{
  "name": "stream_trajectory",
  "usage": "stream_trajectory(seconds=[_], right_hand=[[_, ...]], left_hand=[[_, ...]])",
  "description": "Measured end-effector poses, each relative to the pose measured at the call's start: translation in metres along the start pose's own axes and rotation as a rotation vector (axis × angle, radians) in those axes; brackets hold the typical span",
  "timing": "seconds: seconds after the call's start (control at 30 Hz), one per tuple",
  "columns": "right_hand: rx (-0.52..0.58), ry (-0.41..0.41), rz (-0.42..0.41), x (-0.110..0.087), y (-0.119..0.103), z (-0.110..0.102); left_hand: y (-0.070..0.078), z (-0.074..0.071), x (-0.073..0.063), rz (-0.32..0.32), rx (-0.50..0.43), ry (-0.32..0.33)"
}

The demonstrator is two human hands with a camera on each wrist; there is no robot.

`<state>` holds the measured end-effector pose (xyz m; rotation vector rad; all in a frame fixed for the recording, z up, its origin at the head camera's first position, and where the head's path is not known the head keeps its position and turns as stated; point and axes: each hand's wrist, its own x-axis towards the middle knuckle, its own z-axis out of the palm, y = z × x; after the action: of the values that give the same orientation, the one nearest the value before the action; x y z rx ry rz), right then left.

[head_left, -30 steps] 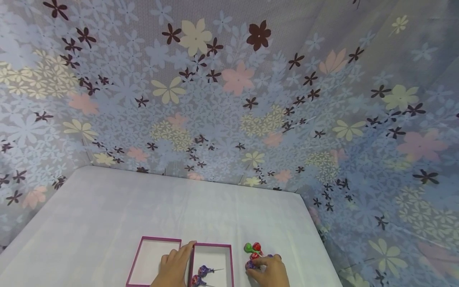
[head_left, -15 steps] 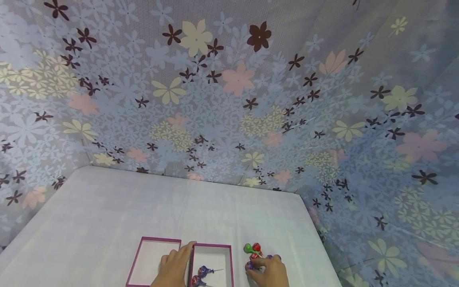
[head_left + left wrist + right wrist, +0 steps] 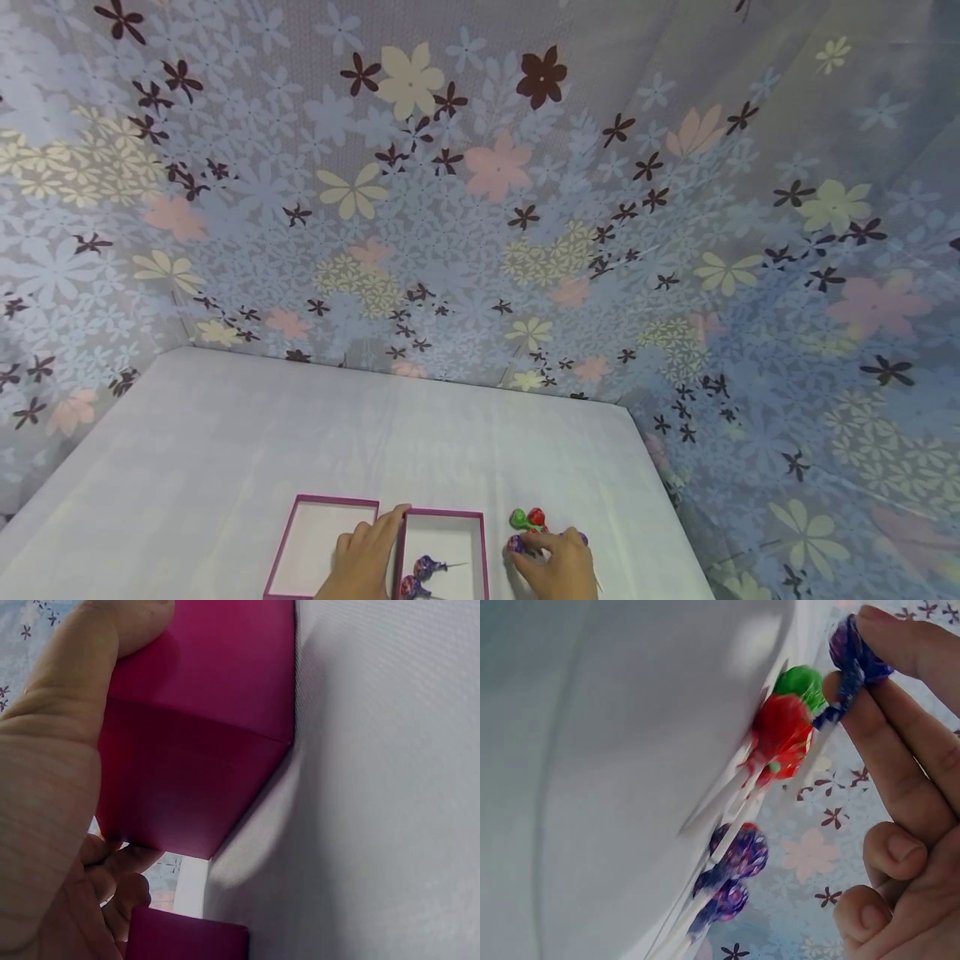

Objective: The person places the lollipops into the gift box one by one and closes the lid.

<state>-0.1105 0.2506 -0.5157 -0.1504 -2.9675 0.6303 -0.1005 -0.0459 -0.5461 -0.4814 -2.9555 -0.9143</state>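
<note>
Pinching a purple-wrapped lollipop (image 3: 515, 544) btwn thumb and fingertips, the R hand (image 3: 558, 565) holds it just right of the pink-rimmed box (image 3: 450, 537) — whose left side the L hand (image 3: 365, 550) grips, thumb and fingers bent round it. Stick slants down-left in R wrist cam, tip blurred — box's near end cut off, head cam.

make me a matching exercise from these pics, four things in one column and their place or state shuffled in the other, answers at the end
Column one
1. left hand
2. right hand
3. green lollipop
4. right-hand box

Column two
A. lies beside red lollipops on the white table
B. has two lollipops inside
C. pinches a purple-wrapped lollipop
D. grips a pink box wall

Right pairs: 1-D, 2-C, 3-A, 4-B
</note>
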Motion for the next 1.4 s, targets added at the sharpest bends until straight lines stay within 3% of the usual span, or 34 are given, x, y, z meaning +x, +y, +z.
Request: stream_trajectory(seconds=[0.23,0.4,0.6,0.87,1.03,1.4], right_hand=[[0.065,0.157,-0.082,-0.002,-0.012,0.005],[0.143,0.317,-0.228,0.0,-0.021,0.01],[0.095,0.399,-0.312,0.0,-0.028,0.012],[0.087,0.386,-0.277,0.001,-0.036,0.008],[0.127,0.404,-0.324,0.002,-0.043,0.007],[0.228,0.332,-0.414,0.0,-0.068,0.013]], left_hand=[[0.002,-0.004,0.0,-0.018,-0.028,-0.032],[0.003,-0.004,0.001,-0.014,-0.041,-0.032],[0.003,-0.002,0.001,-0.003,-0.027,-0.025],[0.003,-0.005,0.002,-0.01,-0.062,-0.025],[0.003,-0.007,0.003,-0.012,-0.068,-0.037],[0.002,-0.005,0.002,-0.023,-0.04,-0.04]])
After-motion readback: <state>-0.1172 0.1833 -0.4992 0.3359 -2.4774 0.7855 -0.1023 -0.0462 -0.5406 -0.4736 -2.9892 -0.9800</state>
